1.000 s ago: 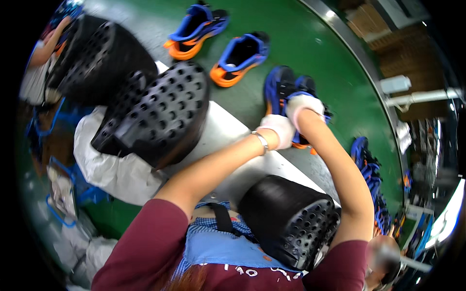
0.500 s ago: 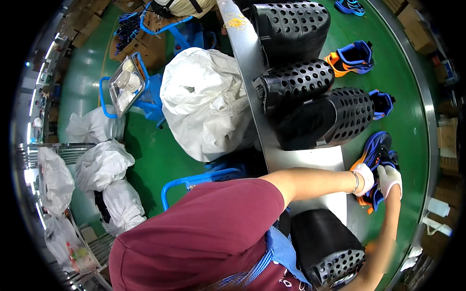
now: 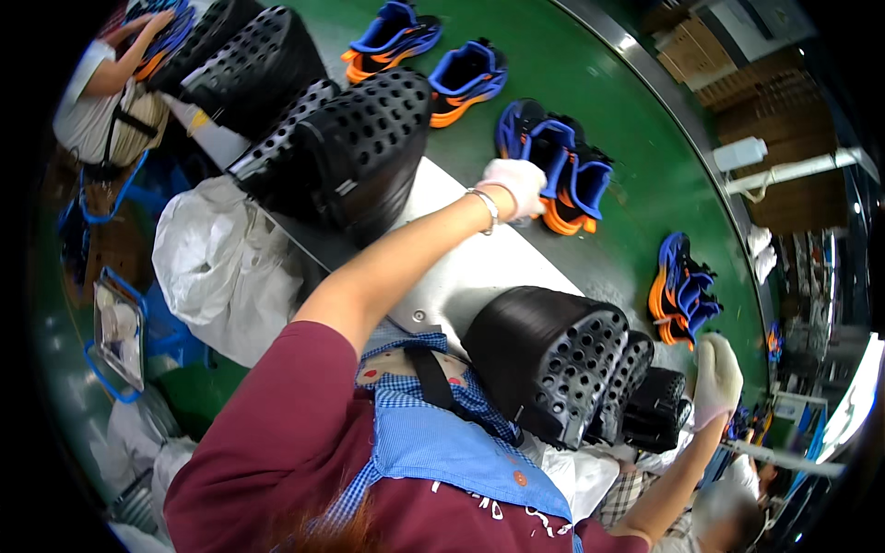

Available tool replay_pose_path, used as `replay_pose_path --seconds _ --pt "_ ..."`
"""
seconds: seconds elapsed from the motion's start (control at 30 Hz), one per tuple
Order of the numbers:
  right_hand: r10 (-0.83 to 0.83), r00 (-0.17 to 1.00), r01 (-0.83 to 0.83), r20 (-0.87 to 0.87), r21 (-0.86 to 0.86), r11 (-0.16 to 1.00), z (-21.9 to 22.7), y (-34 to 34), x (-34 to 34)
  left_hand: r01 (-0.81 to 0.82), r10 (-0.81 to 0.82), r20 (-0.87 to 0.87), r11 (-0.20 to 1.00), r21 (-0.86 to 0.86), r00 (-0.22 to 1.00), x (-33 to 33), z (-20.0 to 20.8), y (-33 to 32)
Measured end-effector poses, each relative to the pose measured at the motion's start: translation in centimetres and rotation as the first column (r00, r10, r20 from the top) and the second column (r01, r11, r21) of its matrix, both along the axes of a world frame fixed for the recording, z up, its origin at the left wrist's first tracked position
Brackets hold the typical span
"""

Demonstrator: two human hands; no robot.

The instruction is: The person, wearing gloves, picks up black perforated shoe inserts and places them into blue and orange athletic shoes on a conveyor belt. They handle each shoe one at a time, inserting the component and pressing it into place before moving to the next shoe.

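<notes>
My left hand (image 3: 516,187), in a white glove with a bracelet at the wrist, has its fingers curled at the heel of a blue, black and orange sneaker (image 3: 535,138). A second sneaker (image 3: 584,184) stands right beside that one on the green surface. Off to the right, my right hand (image 3: 717,380), gloved too, is held out with nothing in it and its fingers stretched. Just beyond it lies another sneaker of the same colours (image 3: 682,293), with a small gap between them.
Large black rounded pieces full of holes (image 3: 369,138) stand along the metal ledge (image 3: 498,263) on the left; more (image 3: 562,369) stand before me. Other sneakers (image 3: 468,81) sit farther up the green surface (image 3: 636,101). A person (image 3: 101,101) handles sneakers at far left; another sits lower right.
My view has swung to the right. My right hand has left the pair of sneakers and moved right, toward another sneaker. My left hand stays at the pair.
</notes>
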State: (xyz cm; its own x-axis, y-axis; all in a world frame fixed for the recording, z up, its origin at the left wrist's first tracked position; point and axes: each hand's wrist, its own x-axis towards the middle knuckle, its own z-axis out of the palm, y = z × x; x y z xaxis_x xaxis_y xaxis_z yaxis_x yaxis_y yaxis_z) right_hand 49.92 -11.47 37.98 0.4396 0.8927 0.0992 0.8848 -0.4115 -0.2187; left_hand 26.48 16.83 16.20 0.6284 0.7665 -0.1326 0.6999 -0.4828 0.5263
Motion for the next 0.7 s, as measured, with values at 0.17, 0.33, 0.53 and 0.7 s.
replay_pose_path --seconds 0.17,0.33,0.53,0.7 --pt "-0.341 0.895 0.387 -0.289 0.120 0.914 -1.4 -12.3 6.3 -0.053 0.050 0.027 0.988 0.142 0.998 -2.1 0.0 0.4" --pt "-0.437 0.892 0.448 -0.118 0.092 0.889 -3.5 -18.5 8.0 -0.210 0.165 0.147 0.905 0.371 0.975 -3.4 1.0 -1.4" --pt "-0.520 0.853 0.518 -0.031 0.157 0.841 -6.8 -22.9 8.9 -0.302 0.243 0.233 0.916 0.265 0.942 -1.9 -1.5 -0.9" --pt "-0.485 0.865 0.485 -0.132 0.471 0.737 -8.8 -22.1 10.5 -0.316 0.167 0.342 0.838 0.445 0.925 -3.8 -4.8 3.2"
